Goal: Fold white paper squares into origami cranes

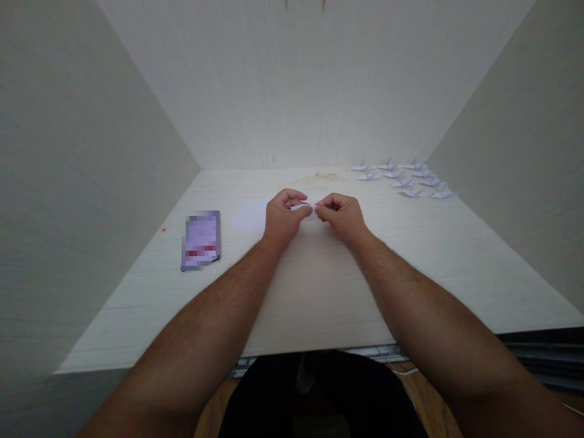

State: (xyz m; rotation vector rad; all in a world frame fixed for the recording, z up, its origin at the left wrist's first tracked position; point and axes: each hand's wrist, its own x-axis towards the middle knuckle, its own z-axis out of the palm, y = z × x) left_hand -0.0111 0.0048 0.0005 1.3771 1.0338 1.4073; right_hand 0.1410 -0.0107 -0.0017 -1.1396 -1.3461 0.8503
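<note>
- Head view: both hands meet over the middle of the tabletop point(319, 286), the left hand point(281, 216) and the right hand point(343, 216) each pinching an end of a small folded paper point(305, 208).
- Progress, as I judge it: about ten finished paper cranes point(404, 177) sit far right; this piece is mid-fold, and a flat sheet point(249, 216) and a packet point(201, 239) wait at left.
- Long axis of the paper runs left-right between the fingertips; its facing is too small to tell.

Pale cream worktop point(319, 292) with faint wood grain, walled by the same off-white. Small white folded paper point(305, 208) pinched between left hand point(280, 219) and right hand point(344, 218). Left of that paper, a white sheet point(249, 216), then a lilac packet point(201, 240) with a red stripe. Far right of it, pale lavender-white paper cranes point(404, 177). Behind it, a tan smudge point(319, 177).
</note>
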